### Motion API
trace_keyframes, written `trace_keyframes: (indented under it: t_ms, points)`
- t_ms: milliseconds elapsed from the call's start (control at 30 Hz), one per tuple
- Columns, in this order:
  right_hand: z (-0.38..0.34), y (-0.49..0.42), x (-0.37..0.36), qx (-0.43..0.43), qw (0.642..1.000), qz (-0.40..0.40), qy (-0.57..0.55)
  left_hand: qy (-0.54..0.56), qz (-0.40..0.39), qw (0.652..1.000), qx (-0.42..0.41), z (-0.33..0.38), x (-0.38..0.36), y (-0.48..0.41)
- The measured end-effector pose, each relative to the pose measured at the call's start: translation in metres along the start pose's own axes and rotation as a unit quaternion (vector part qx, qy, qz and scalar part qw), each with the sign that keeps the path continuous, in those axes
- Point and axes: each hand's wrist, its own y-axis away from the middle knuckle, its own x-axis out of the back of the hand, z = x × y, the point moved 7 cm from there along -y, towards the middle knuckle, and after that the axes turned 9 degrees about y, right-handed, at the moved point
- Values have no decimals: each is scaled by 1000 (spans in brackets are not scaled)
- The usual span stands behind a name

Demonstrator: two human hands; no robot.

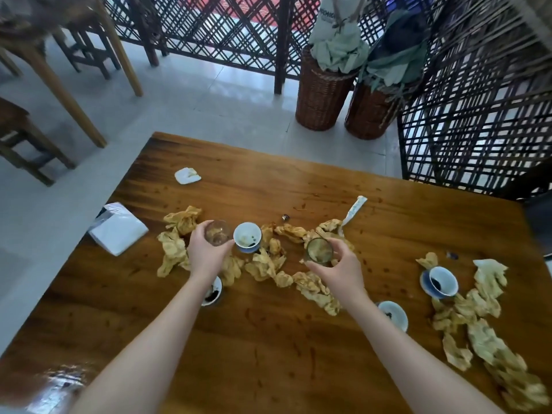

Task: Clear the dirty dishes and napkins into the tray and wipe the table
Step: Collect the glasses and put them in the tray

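The floor (pixel 185 94) is being covered throughout by pale grey tiles. The far side is being closed off by a dark lattice screen (pixel 215 34), through which daylight and a red surface are being seen. A further lattice panel (pixel 478 130) is being noted at the right. A wicker basket (pixel 321 100) and a second wicker basket (pixel 369 115) are being kept side by side before the screen, each being filled with pale green material. A dark wooden stool (pixel 24 138) and a light wooden table (pixel 59 85) are being noted at the left. Glare is being reflected off the glossy brown tabletop (pixel 268 339) at its near left corner.
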Motion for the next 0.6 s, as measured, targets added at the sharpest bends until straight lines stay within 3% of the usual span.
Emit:
trace_keyframes:
  t_ms: [167,600]
  points:
    - [7,15,18,3,999,15,-32,31,-2,998,-50,39,-11,21]
    - [75,88,131,2,992,103,-79,63,-188,973,-120,104,-125,171]
